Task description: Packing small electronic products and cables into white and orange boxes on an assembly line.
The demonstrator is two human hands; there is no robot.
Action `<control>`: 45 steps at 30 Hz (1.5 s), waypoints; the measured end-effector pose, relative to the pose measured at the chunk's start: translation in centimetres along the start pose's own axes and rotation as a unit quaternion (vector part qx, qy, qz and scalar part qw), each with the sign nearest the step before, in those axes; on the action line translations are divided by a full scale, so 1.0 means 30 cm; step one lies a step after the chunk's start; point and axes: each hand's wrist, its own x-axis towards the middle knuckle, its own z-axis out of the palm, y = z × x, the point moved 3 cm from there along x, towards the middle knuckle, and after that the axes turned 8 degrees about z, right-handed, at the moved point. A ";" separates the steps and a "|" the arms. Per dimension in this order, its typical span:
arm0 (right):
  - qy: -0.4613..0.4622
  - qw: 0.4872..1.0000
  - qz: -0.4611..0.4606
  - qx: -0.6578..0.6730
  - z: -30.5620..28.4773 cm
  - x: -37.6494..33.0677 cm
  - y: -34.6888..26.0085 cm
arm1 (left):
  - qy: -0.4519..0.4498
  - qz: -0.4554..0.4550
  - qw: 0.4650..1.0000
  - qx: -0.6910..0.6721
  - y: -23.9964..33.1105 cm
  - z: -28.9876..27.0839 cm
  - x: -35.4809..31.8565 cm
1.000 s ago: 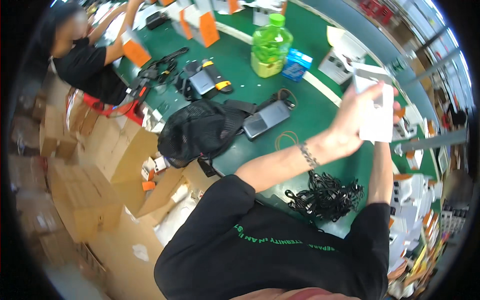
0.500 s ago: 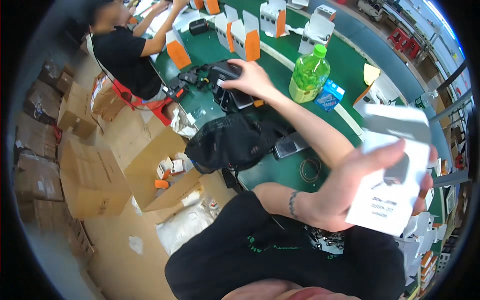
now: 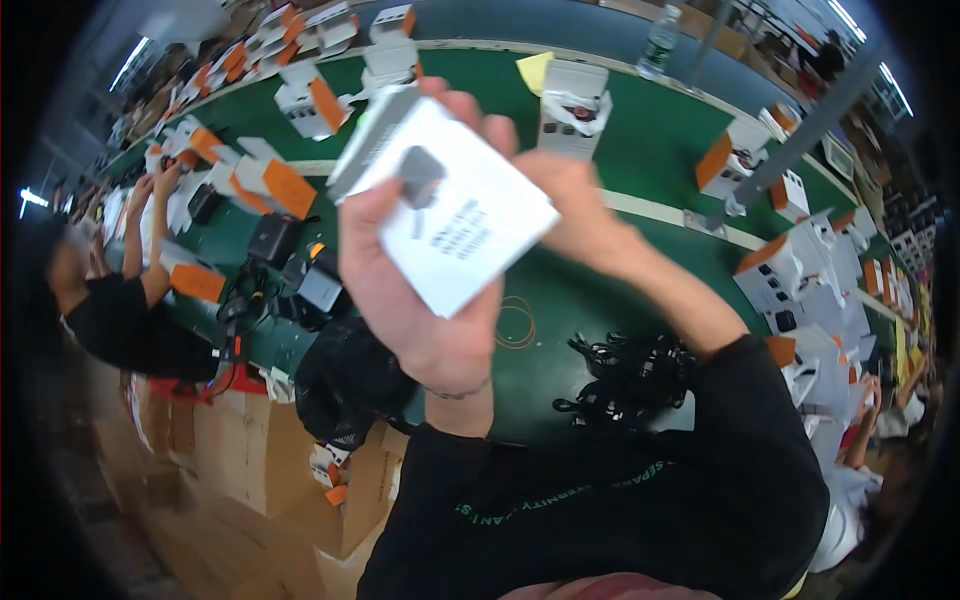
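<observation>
My left hand [image 3: 400,300] is closed around a small stack of white printed booklets [image 3: 470,215], held up over the table. The top one bears a picture of a dark device, and a grey edge shows along the stack's left side. My right hand [image 3: 575,205] is beside the stack's right edge, close to my left fingertips. Its fingers are blurred and partly hidden, so I cannot tell whether it grips anything. Under the hands, a thin wire loop [image 3: 516,322] lies on the green table [image 3: 520,385]. A pile of black cables [image 3: 630,380] sits nearer my body.
A black mesh bag [image 3: 350,380] and black devices [image 3: 275,240] lie left. An open white box [image 3: 575,110] stands ahead; more white-and-orange boxes [image 3: 790,265] stand right. A co-worker [image 3: 130,320] sits at far left. A cardboard carton [image 3: 365,490] is on the floor.
The view has swung to the right. My right hand has left the black devices and come beside the booklets. My left hand still holds them, now in front of me.
</observation>
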 end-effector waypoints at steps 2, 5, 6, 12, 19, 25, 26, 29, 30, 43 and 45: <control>0.133 0.979 -0.033 -0.153 -0.150 0.026 0.222 | -0.026 0.053 0.997 0.046 0.007 0.004 0.030; 0.220 0.942 -0.068 -0.243 -0.232 0.043 0.391 | -0.028 0.074 0.991 0.110 0.019 -0.032 0.063; 0.240 0.933 -0.086 -0.252 -0.244 0.042 0.420 | -0.026 0.077 0.981 0.173 0.000 -0.063 0.083; 0.158 0.974 0.039 0.160 -0.310 0.046 0.162 | -0.001 -0.032 0.885 0.465 -0.186 -0.295 0.167; 0.038 0.993 0.018 -0.114 -0.400 0.050 0.149 | -0.069 -0.106 0.860 0.494 -0.326 -0.339 0.152; 0.027 0.976 0.204 -0.069 -0.496 0.024 0.248 | -0.018 -0.084 0.897 0.433 -0.316 -0.419 0.175; 0.010 0.978 0.194 -0.076 -0.506 0.034 0.299 | -0.014 -0.081 0.899 0.430 -0.311 -0.431 0.180; 0.084 0.969 0.169 -0.160 -0.576 0.052 0.373 | 0.007 -0.136 0.921 0.366 -0.324 -0.444 0.184; 0.128 0.960 0.152 -0.199 -0.587 0.069 0.371 | 0.039 -0.114 0.932 0.343 -0.318 -0.456 0.184; 0.149 0.889 -0.064 -0.428 -0.352 0.178 0.553 | 0.209 -0.127 0.961 0.132 -0.294 -0.523 0.206; 0.127 0.890 -0.034 -0.437 -0.342 0.180 0.582 | 0.183 -0.113 0.961 0.174 -0.294 -0.495 0.207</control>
